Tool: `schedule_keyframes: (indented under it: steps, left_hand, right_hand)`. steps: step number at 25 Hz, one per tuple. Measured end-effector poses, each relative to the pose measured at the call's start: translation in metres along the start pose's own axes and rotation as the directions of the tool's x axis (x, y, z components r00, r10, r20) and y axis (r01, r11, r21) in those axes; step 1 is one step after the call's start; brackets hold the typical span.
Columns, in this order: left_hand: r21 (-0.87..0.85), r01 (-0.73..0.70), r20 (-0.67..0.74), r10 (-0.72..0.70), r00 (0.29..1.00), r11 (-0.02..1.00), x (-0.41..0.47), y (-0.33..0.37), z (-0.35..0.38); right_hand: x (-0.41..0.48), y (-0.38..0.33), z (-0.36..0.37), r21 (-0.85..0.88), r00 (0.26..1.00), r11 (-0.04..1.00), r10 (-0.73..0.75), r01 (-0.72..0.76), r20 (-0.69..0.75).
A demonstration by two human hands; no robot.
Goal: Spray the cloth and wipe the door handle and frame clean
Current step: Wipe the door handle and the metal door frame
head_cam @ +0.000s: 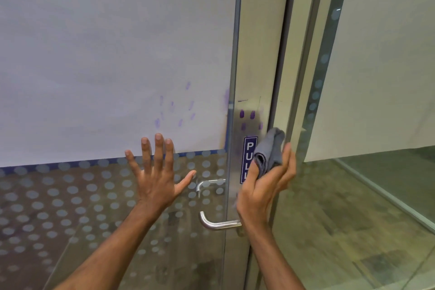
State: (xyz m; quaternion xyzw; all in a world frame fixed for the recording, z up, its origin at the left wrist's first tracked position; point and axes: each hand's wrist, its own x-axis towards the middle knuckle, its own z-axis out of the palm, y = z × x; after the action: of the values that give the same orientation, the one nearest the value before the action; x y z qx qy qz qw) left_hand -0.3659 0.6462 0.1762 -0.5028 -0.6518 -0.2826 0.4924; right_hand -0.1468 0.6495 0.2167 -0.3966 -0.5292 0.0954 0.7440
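Observation:
My right hand (266, 186) grips a folded grey cloth (270, 150), held up against the metal door frame (259, 54) just beside a blue PULL sign (249, 148). Purple smudges (247, 115) mark the metal plate right above the cloth, and fainter purple marks (174, 110) dot the frosted glass. My left hand (157, 176) is spread flat, fingers apart, against the glass door to the left of the frame. The curved steel door handle (214, 223) sticks out below, between my two wrists. A second handle (207, 183) shows through the glass.
The glass door (94, 54) has a frosted upper panel and a dotted film band lower down. To the right stands a fixed glass panel (388, 77) with a dotted strip, and wood-look flooring (353, 231) shows behind it.

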Motion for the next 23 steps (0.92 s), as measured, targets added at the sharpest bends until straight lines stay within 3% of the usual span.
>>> schedule_keyframes:
  steps: [4, 8, 12, 18, 20, 23]
  left_hand:
    - [0.016, -0.013, -0.029, 0.013, 0.999, 1.0, 0.0, 0.0, 0.0]
    - [0.033, -0.02, -0.052, 0.022, 0.998, 0.999, 0.0, -0.001, 0.001]
    - [0.055, -0.02, -0.067, 0.023, 0.997, 0.998, 0.0, 0.0, 0.003]
    - [0.066, -0.023, -0.066, 0.028, 0.997, 0.998, 0.0, -0.001, 0.003]
    - [0.074, -0.024, -0.075, 0.029, 0.997, 0.997, 0.0, 0.0, 0.003]
    - [0.069, -0.024, -0.083, 0.03, 0.996, 0.997, 0.001, 0.0, 0.003]
  right_hand:
    - [0.036, 0.001, 0.049, -0.225, 0.948, 0.929, -0.254, 0.294, 0.191]
    - [0.02, 0.04, 0.055, -0.364, 0.902, 0.834, -0.322, 0.414, 0.288]
    - [-0.008, 0.064, 0.044, -0.333, 0.918, 0.873, -0.261, 0.357, 0.3]
    - [0.065, 0.006, 0.071, -0.255, 0.936, 0.905, -0.303, 0.341, 0.177]
    - [0.077, 0.001, 0.071, -0.257, 0.906, 0.873, -0.368, 0.415, 0.21]
    - [0.064, 0.017, 0.06, -0.235, 0.791, 0.782, -0.465, 0.577, 0.397]
